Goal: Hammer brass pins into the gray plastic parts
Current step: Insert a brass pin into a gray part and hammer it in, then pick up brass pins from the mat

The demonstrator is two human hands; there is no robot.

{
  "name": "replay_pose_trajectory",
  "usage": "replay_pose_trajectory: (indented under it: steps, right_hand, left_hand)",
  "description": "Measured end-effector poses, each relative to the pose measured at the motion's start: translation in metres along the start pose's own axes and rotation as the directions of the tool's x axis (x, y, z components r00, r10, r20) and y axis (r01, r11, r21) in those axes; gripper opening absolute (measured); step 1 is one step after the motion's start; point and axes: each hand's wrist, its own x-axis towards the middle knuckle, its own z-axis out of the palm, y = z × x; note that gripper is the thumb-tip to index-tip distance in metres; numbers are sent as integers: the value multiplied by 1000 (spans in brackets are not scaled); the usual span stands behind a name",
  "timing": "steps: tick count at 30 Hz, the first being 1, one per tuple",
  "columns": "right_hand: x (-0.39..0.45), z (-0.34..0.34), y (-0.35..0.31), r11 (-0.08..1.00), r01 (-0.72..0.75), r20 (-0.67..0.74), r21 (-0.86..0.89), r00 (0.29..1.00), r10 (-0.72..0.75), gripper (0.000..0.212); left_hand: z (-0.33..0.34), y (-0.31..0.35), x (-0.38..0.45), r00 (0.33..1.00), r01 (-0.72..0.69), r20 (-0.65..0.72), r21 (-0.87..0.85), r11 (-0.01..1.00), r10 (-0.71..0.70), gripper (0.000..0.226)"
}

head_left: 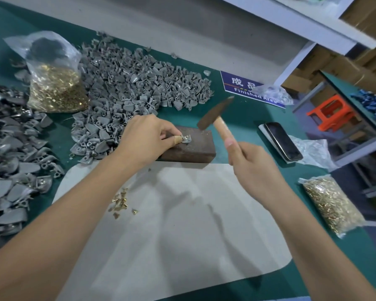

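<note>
While pinching a gray plastic part [186,139] flat on the brown block [189,146] with left hand [147,137] fingers [175,140], grips hammer [216,118] handle in curled right hand [251,164]. Hammer raised right of part, handle slanting up-left, head's long axis running from lower left to upper right. Part too small to tell its heading.

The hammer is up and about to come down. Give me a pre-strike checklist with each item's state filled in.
1. Gray part seated on the brown block: ok.
2. Left hand pinches the part: ok.
3. Left fingertips out of the strike path: not ok, right beside the part.
4. Right hand grips the hammer handle: ok.
5. Brass pin upright in the part: cannot tell.
6. Loose pins within reach on the mat: ok.
</note>
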Motion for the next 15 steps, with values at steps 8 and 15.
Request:
replay_pose_trajectory:
  steps: [8,15]
  right_hand:
    - [-9,6,8,996,-21,120,-87,992,31,59]
    - [-29,15,22,995,31,-44,-90,998,-35,50]
  left_hand:
    - [0,1,0,1000,12,6,5,1000,-12,10]
    - [-6,8,1,1000,9,14,78,997,-10,11]
